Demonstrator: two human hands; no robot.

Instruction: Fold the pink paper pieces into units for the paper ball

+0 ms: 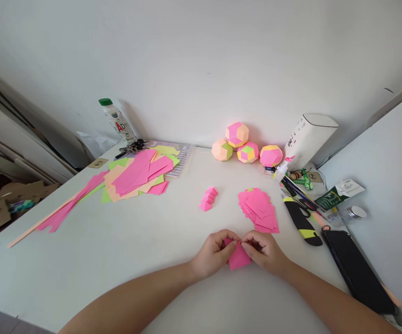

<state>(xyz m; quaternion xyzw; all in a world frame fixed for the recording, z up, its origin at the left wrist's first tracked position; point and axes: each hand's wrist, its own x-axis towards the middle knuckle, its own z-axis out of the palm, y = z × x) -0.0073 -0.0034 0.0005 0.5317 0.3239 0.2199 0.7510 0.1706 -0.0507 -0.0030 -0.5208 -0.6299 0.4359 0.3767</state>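
A pink square of paper [239, 260] is pinched between my two hands near the front of the table. My left hand [214, 253] grips its upper left edge between thumb and fingers. At the upper right edge, my right hand [264, 250] pinches the same sheet, the fingertips of both hands almost meeting. Just beyond them to the right lies a loose pile of pink paper squares [259, 208]. A short row of folded pink paper pieces [208, 198] sits a little farther off, left of that pile.
Several multicoloured paper balls [237, 135] stand by the wall. Coloured sheets [134, 174], paper strips [72, 204] and a bottle [119, 121] are at the left. On the right are a utility knife [300, 220], a black phone [359, 269], a small jar [348, 214] and a white container [310, 139].
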